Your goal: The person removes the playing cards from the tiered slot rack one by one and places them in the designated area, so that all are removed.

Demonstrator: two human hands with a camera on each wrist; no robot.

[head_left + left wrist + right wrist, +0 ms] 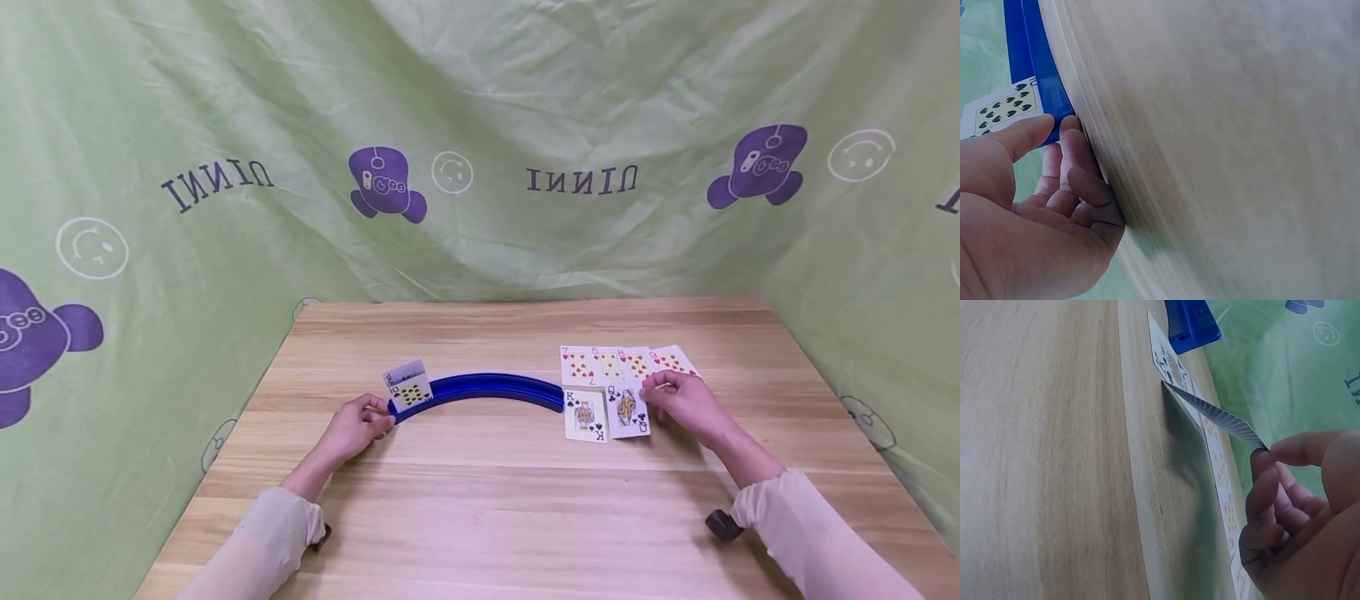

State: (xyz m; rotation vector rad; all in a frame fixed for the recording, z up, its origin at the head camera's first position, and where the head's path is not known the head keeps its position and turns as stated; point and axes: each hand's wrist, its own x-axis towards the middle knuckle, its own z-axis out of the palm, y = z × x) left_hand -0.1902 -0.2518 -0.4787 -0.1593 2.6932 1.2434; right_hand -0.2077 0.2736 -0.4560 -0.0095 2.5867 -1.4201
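A curved blue card holder (487,385) lies on the table, and my left hand (362,427) pinches its left end between thumb and fingers. The ten of spades (1007,106) stands in that end; behind it another card (405,370) shows only its upper part. My right hand (681,403) pinches a black-suited queen (628,410) by its upper right corner. In the right wrist view this playing card (1219,417) is tilted, its held edge raised off the table. Just left of it a black-suited king (584,415) lies face up beside the holder's right end.
Behind the king and queen, several red-suited cards lie overlapping in a row, with a seven (576,365) at the left and a nine (670,360) at the right. The wooden table (480,508) is bounded by a green printed curtain (487,242) at the back and sides.
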